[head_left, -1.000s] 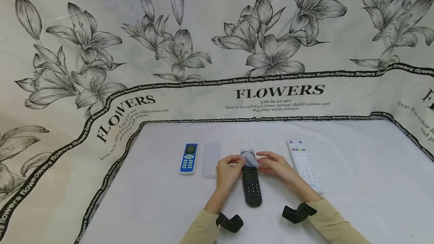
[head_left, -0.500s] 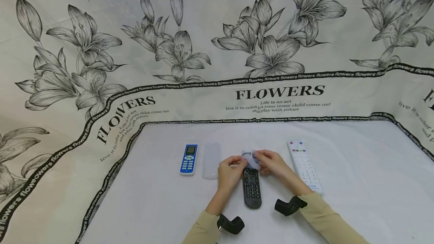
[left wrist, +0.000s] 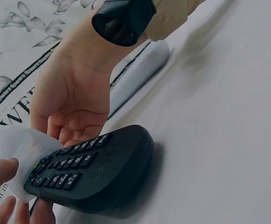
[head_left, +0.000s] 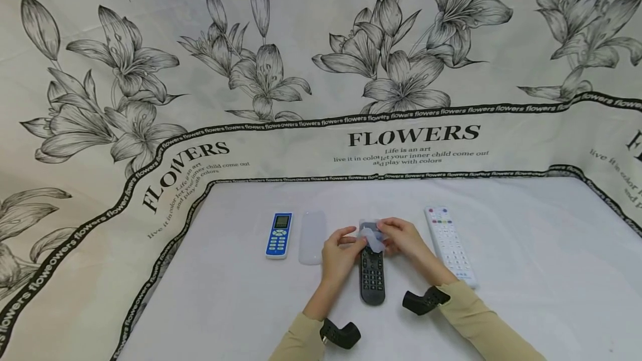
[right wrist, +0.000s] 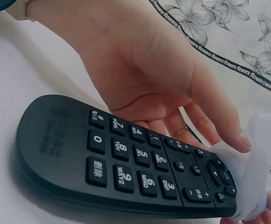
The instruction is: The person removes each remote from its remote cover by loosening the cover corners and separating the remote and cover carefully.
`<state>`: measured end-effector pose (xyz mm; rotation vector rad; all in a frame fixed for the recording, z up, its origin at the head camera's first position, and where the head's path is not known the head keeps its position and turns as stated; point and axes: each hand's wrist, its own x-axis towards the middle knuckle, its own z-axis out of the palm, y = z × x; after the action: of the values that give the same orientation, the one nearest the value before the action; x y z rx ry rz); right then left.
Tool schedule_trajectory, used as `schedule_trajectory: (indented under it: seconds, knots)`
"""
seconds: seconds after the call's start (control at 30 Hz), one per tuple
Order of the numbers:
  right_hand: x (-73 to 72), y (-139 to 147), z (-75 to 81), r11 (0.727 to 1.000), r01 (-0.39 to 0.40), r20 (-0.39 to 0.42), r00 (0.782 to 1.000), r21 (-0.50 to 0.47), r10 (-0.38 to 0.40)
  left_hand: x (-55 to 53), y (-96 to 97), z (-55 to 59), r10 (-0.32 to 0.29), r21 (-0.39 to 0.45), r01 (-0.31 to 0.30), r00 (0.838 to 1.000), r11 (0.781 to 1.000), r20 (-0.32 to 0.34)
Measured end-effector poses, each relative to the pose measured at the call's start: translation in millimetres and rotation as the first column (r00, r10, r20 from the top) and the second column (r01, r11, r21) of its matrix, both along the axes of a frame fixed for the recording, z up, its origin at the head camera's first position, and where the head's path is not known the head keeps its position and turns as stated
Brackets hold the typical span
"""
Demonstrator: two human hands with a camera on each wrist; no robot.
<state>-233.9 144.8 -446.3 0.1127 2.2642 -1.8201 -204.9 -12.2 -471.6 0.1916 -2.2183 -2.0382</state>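
1. Black remote (head_left: 373, 280): located between the two hands; its lower, number-key end is left bare and pointed toward the person.
2. Clear cover (head_left: 372, 238): translucent, bunched; drawn over the far end of the black remote, the dark body being seen through it.
3. Left hand (head_left: 340, 255): the clear cover is pinched at its left edge, with the thumb laid on the cover and fingers placed at the underside of the remote.
4. Right hand (head_left: 407, 241): the clear cover is pinched at its right edge between thumb and fingers.
5. Second cover (head_left: 312, 238): translucent, laid flat on the table (head_left: 215, 294), just left of the left hand.
6. Blue remote (head_left: 278, 235): white-edged, placed farther left of the left hand, beyond the second cover.
7. White remote (head_left: 450, 247): placed just right of the right hand; its near end is set beside the right forearm.
8. Floral cloth (head_left: 401, 71): hung beyond both hands; "FLOWERS" is printed on it.
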Motion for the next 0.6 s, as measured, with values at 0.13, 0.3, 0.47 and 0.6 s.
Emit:
schedule_trajectory:
  seconds: [0.13, 0.3, 0.47, 0.6]
  knots:
    - [-1.9, -0.7, 0.1, 1.0, 0.018, 0.006, 1.0, -0.02, -0.018, 1.1, -1.6, 0.1, -0.019, -0.007, 0.02, 0.998, 1.0, 0.068]
    - [-4.2, 0.8, 0.0, 0.997, 0.04, 0.016, 0.999, -0.065, -0.039, 2.9, -3.2, 0.9, -0.063, -0.089, 0.075, 0.988, 0.993, 0.138]
    - [-4.9, 1.6, 0.4, 0.994, 0.062, 0.012, 0.998, -0.087, -0.061, 3.1, -5.4, 2.4, -0.099, -0.132, 0.116, 0.987, 0.985, 0.129]
    - [-6.2, 2.2, 2.4, 0.994, 0.075, 0.012, 0.997, -0.081, -0.074, 3.0, -7.2, 3.4, -0.137, -0.119, 0.151, 0.984, 0.981, 0.117]
